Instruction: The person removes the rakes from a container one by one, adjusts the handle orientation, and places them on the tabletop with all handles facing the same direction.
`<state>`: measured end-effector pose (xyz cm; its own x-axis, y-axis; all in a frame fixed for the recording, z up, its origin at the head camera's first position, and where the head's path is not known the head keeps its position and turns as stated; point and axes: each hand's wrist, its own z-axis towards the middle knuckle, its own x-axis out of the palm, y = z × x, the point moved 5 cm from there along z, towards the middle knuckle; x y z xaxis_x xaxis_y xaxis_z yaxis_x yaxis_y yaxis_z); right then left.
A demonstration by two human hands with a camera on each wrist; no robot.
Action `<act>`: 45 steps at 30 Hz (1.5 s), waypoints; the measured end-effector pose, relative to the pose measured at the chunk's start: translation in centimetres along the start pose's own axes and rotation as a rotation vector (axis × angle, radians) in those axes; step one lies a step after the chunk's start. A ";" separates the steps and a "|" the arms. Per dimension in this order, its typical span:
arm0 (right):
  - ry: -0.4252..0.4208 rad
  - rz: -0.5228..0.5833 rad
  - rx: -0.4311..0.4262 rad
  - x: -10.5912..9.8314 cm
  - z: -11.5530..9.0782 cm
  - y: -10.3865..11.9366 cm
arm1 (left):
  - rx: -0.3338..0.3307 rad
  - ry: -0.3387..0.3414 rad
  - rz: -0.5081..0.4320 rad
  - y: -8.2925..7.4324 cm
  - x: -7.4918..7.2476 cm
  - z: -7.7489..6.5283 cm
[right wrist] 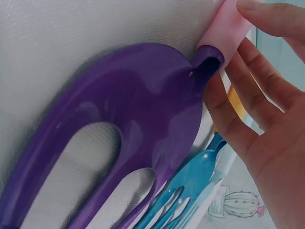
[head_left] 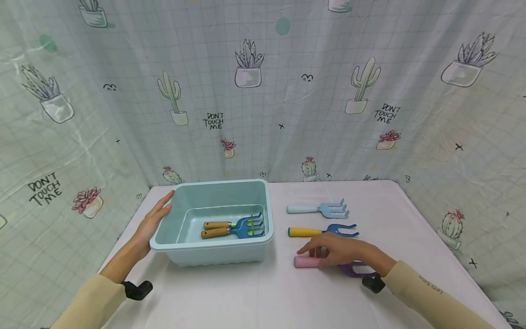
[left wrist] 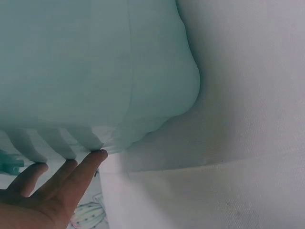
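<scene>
On the bin's left side, my left hand (head_left: 148, 229) touches the pale blue plastic bin (head_left: 209, 257) with its fingers extended. The left wrist view shows the fingertips against the bin wall (left wrist: 71, 62). Inside the bin lie two wooden-handled hand rakes, one with a blue head (head_left: 245, 228) and another with green tines partly hidden beneath it. To the right of the bin, my right hand (head_left: 344, 249) holds the pink handle of a purple hand fork (right wrist: 147, 100) between thumb and fingers. That fork lies at or just above the table; the hand covers its middle in the head view.
Beyond my right hand lies a blue hand fork with a yellow handle (head_left: 305, 232). Farther back is a light blue hand rake (head_left: 331, 209). A white cloth covers the table (head_left: 213, 297), and a cactus-print curtain (head_left: 287, 100) hangs behind and at both sides.
</scene>
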<state>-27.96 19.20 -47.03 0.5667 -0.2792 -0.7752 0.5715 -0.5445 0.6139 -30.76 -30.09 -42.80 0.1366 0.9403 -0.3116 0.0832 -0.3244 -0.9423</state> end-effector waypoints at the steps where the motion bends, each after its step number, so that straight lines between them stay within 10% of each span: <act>1: 0.004 0.013 0.009 0.0 0.0 0.0 | -0.001 -0.001 0.000 0.0 0.0 0.0; 22: -0.071 0.029 -0.005 -5.4 1.5 2.7 | -0.001 0.007 -0.006 0.0 -0.2 0.0; 45: -0.113 -0.125 -0.116 -14.1 9.6 12.0 | -0.013 -0.008 0.011 0.0 0.0 0.1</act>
<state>-34.78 8.95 -30.14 0.4207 -0.3061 -0.8540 0.7010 -0.4878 0.5201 -30.87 -30.09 -42.77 0.1299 0.9373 -0.3233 0.0948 -0.3364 -0.9370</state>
